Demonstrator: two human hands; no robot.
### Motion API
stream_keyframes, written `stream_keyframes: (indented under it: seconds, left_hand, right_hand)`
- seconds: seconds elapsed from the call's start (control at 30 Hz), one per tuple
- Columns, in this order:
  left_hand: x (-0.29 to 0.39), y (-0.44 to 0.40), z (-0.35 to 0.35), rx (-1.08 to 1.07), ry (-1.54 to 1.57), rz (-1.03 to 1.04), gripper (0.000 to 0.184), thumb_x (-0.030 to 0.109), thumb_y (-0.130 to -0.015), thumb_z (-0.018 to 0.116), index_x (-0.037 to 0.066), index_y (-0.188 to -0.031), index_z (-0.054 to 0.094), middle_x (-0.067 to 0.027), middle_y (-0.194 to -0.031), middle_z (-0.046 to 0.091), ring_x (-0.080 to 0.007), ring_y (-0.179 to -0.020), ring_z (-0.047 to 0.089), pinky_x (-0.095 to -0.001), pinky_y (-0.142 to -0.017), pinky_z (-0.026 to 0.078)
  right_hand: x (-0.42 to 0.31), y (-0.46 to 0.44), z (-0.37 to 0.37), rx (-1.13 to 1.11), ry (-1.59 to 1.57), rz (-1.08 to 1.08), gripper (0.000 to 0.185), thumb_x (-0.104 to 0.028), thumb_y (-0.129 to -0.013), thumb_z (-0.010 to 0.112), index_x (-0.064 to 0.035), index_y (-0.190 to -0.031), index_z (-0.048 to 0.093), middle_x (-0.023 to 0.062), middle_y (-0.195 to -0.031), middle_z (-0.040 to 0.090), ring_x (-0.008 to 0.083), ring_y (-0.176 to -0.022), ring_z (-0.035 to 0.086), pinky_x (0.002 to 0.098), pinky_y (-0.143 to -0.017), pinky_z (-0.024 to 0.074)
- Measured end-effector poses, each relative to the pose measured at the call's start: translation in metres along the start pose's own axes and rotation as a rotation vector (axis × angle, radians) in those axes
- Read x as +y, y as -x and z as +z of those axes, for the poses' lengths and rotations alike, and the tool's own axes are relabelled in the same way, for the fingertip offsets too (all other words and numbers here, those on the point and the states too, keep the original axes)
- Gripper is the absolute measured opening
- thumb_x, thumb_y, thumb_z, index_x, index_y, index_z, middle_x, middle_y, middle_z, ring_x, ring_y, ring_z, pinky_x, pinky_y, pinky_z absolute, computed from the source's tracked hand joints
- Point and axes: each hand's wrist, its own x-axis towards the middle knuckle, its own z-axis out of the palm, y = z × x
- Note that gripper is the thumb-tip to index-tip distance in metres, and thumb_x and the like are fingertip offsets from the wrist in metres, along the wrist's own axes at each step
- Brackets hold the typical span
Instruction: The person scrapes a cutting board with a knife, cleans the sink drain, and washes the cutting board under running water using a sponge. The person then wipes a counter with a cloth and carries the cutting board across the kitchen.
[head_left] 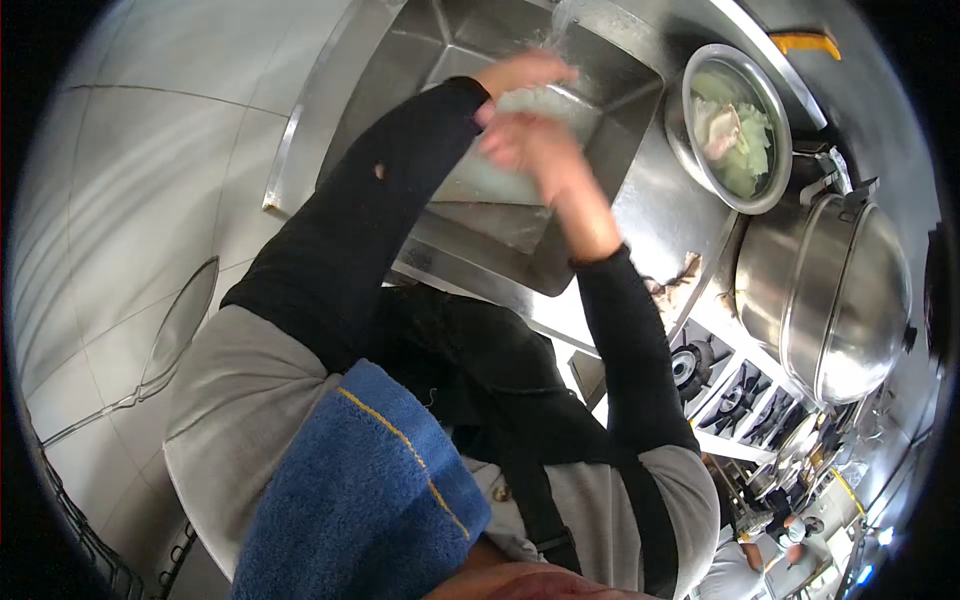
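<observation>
Both hands are over the steel sink [500, 232], close together and blurred by motion. My left hand [528, 72] stretches rightward near a stream of water [562, 22], fingers extended with nothing visible in them. Just below it, my right hand [530, 150] has its fingers beside the left wrist and black cuff; their exact pose is smeared, and whether they touch the cuff is unclear. A pale, translucent mass [480, 180], too unclear to name, shows in the sink beneath the hands. Black sleeves cover both forearms.
Right of the sink stands a steel bowl [700, 165] holding pale green leaves [745, 150]. A large lidded pot [815, 290] is below it, near stove burners [740, 390]. An orange-handled tool [808, 43] lies upper right. A wire strainer [180, 320] is at left. Another person [735, 575] is lower right.
</observation>
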Motion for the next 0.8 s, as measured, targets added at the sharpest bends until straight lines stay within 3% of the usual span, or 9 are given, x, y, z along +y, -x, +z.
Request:
stream_keyframes:
  seconds: [0.03,0.1,0.17,0.3,0.4,0.53,0.67,0.77,0.8]
  left_hand:
    - [0.006,-0.001,-0.003,-0.102,0.398,-0.187,0.044,0.038,-0.092,0.061,0.012,-0.128,0.060,-0.0111,-0.129,0.062,-0.0286,-0.122,0.056,-0.0480,-0.101,0.045]
    - [0.009,0.002,0.004,-0.154,0.943,0.301,0.048,0.044,-0.095,0.058,0.010,-0.130,0.058,-0.0119,-0.128,0.062,-0.0283,-0.122,0.055,-0.0493,-0.101,0.045]
    - [0.030,0.038,0.020,-0.191,1.621,0.210,0.053,0.051,-0.097,0.054,0.007,-0.127,0.053,-0.0150,-0.116,0.064,-0.0297,-0.110,0.060,-0.0494,-0.093,0.049]
    - [0.065,0.073,0.046,0.039,1.460,0.039,0.056,0.039,-0.087,0.072,0.008,-0.128,0.049,-0.0131,-0.105,0.063,-0.0278,-0.091,0.066,-0.0423,-0.079,0.055]
    - [0.055,0.074,0.044,0.148,1.141,0.083,0.062,0.023,-0.078,0.082,0.003,-0.126,0.049,-0.0111,-0.105,0.064,-0.0262,-0.092,0.066,-0.0417,-0.080,0.055]
    - [0.050,0.038,0.028,0.482,0.579,0.329,0.049,0.015,-0.075,0.082,0.005,-0.114,0.055,-0.0101,-0.097,0.064,-0.0256,-0.090,0.066,-0.0385,-0.076,0.054]
    - [0.048,-0.039,0.019,0.286,1.276,-0.046,0.030,0.028,-0.088,0.071,0.004,-0.094,0.054,-0.0118,-0.088,0.065,-0.0262,-0.079,0.066,-0.0424,-0.071,0.053]
    - [0.021,-0.056,0.020,0.307,0.693,0.295,0.034,0.033,-0.094,0.060,0.000,-0.098,0.063,-0.0138,-0.080,0.067,-0.0294,-0.079,0.065,-0.0423,-0.076,0.051]
    - [0.005,-0.061,0.022,0.342,0.429,0.379,0.033,0.033,-0.095,0.059,0.000,-0.098,0.063,-0.0139,-0.079,0.068,-0.0305,-0.080,0.065,-0.0439,-0.077,0.051]
  right_hand:
    - [-0.012,-0.027,-0.024,0.068,0.061,-0.124,0.026,-0.029,-0.102,0.053,-0.0049,-0.108,0.062,0.0015,-0.091,0.065,0.0144,-0.084,0.066,0.0277,-0.072,0.0535]
    - [-0.048,-0.072,-0.045,-0.238,-0.870,-0.249,0.019,-0.017,-0.104,0.045,-0.0072,-0.099,0.060,0.0025,-0.089,0.064,0.0168,-0.081,0.064,0.0281,-0.072,0.0534]
    - [-0.068,-0.118,-0.056,-0.154,-0.867,-0.360,0.021,-0.022,-0.102,0.048,-0.0083,-0.098,0.063,0.0064,-0.090,0.066,0.0214,-0.084,0.065,0.0311,-0.075,0.0536]
    - [-0.066,-0.181,-0.065,0.529,0.778,-0.663,0.026,-0.033,-0.097,0.054,-0.0106,-0.096,0.068,0.0143,-0.091,0.070,0.0305,-0.090,0.068,0.0371,-0.080,0.0541]
    - [-0.061,-0.193,-0.062,0.587,1.077,-0.557,0.031,-0.039,-0.095,0.056,-0.0115,-0.097,0.070,0.0171,-0.093,0.071,0.0345,-0.093,0.069,0.0408,-0.082,0.0542]
    - [-0.039,-0.195,-0.086,0.419,0.313,-0.348,0.035,-0.041,-0.099,0.051,-0.0102,-0.104,0.066,0.0128,-0.100,0.070,0.0325,-0.092,0.068,0.0433,-0.080,0.0539]
    - [-0.011,-0.170,-0.078,0.274,-0.552,-0.377,0.037,-0.041,-0.103,0.046,-0.0096,-0.113,0.061,0.0088,-0.109,0.068,0.0298,-0.094,0.066,0.0448,-0.081,0.0537]
    - [-0.002,-0.135,-0.050,-0.029,-0.980,-0.441,0.032,-0.033,-0.107,0.040,-0.0099,-0.125,0.054,0.0092,-0.118,0.062,0.0287,-0.101,0.063,0.0448,-0.086,0.0543]
    - [0.012,-0.159,-0.069,0.185,-0.833,-0.380,0.031,-0.030,-0.106,0.043,-0.0075,-0.125,0.053,0.0089,-0.118,0.063,0.0280,-0.100,0.063,0.0442,-0.085,0.0550]
